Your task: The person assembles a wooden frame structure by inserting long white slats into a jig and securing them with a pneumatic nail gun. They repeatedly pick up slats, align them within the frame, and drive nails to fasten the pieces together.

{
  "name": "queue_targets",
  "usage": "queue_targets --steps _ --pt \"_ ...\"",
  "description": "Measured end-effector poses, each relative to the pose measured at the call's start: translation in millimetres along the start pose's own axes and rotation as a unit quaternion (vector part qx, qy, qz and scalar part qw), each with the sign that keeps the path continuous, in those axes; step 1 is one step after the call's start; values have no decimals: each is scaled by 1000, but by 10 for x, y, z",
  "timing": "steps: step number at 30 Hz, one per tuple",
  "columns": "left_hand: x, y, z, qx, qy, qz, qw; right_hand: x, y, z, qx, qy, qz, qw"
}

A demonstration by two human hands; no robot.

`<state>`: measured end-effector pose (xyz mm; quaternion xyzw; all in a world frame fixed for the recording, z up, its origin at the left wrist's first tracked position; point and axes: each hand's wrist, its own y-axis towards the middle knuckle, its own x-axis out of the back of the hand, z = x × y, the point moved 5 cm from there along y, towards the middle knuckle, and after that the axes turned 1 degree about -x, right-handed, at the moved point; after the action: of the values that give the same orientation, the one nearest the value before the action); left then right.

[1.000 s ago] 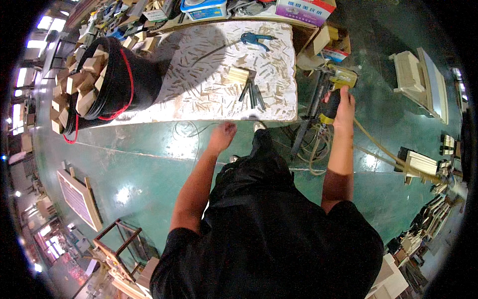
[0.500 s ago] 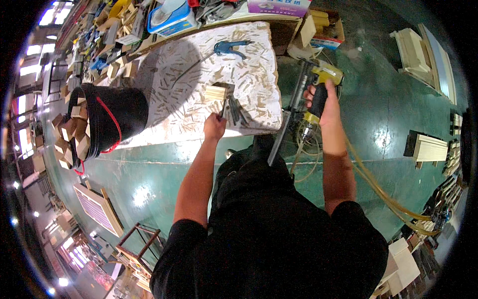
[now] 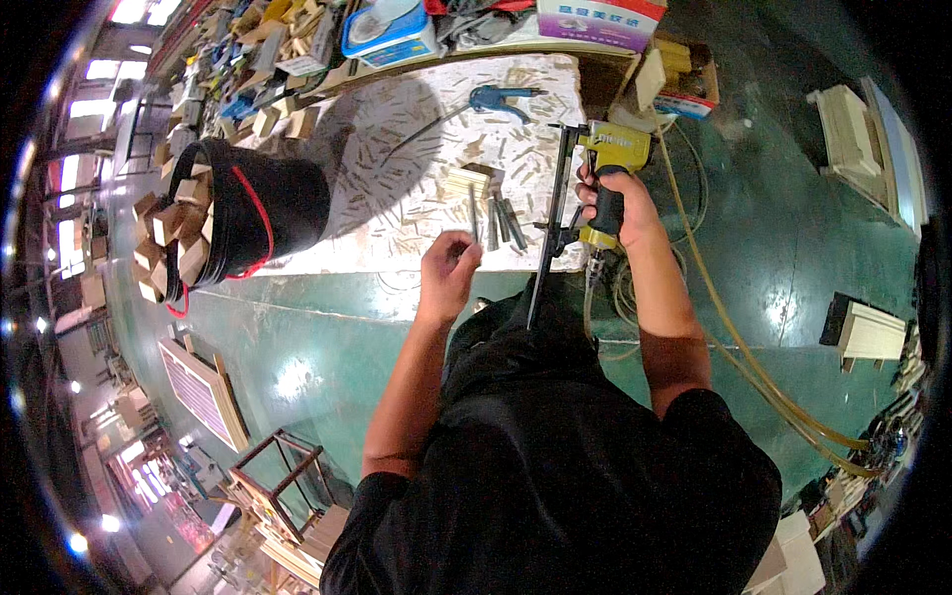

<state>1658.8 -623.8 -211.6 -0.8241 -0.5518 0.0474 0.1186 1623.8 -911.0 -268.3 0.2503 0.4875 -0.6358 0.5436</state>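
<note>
My right hand [image 3: 620, 203] is wrapped around the black grip of a yellow nail gun [image 3: 620, 147]. Its long dark magazine slants down toward my body, past the near right corner of the workbench [image 3: 397, 243]. At the bench's near edge my left hand [image 3: 451, 273] is closed, with a thin grey nail strip [image 3: 473, 213] rising from its fingertips, blurred by motion. Several dark nail strips [image 3: 506, 220] lie just right of it. Beyond the fingers rests a small pale wood block [image 3: 466, 182]. A blue air blow gun [image 3: 504, 99] lies farther back on the bench.
A black bucket [image 3: 283, 198] of wood blocks, tipped in my view, stands at the left. Wood slivers litter the white bench top. Behind it are a blue tub [image 3: 392, 45] and a purple-and-white box [image 3: 600, 25]. Yellowish air hoses [image 3: 739, 357] cross the green floor at right.
The whole view has shifted, bench and bucket moving right in it. My right hand has brought the nail gun left, closer to the bench. My left hand has drawn slightly back with the nail strip.
</note>
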Motion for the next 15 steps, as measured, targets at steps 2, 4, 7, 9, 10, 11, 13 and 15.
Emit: queue_targets --steps 2,4,7,9,10,11,13,15 --pt "-110 115 -202 7 19 5 1000 -197 12 -38 2 -2 24 1000" --pt "-199 193 -392 -3 60 1 998 -282 35 -104 -4 -2 28 1000" --pt "-329 222 -653 -63 152 6 986 -184 48 -208 -7 -23 -23 999" --pt "-413 207 -819 -70 187 28 980 -150 65 -232 -19 -18 -13 1000" --pt "-443 199 -857 -88 185 28 978 -234 40 -201 -23 -23 -3 999" --pt "-467 185 -887 -106 183 28 977 -295 25 -192 -26 -28 7 999" --pt "-491 145 -912 -117 166 29 979 -332 28 -206 -19 -28 10 999" --pt "-530 127 -962 -134 166 32 977 -395 48 -213 -22 -12 38 999"
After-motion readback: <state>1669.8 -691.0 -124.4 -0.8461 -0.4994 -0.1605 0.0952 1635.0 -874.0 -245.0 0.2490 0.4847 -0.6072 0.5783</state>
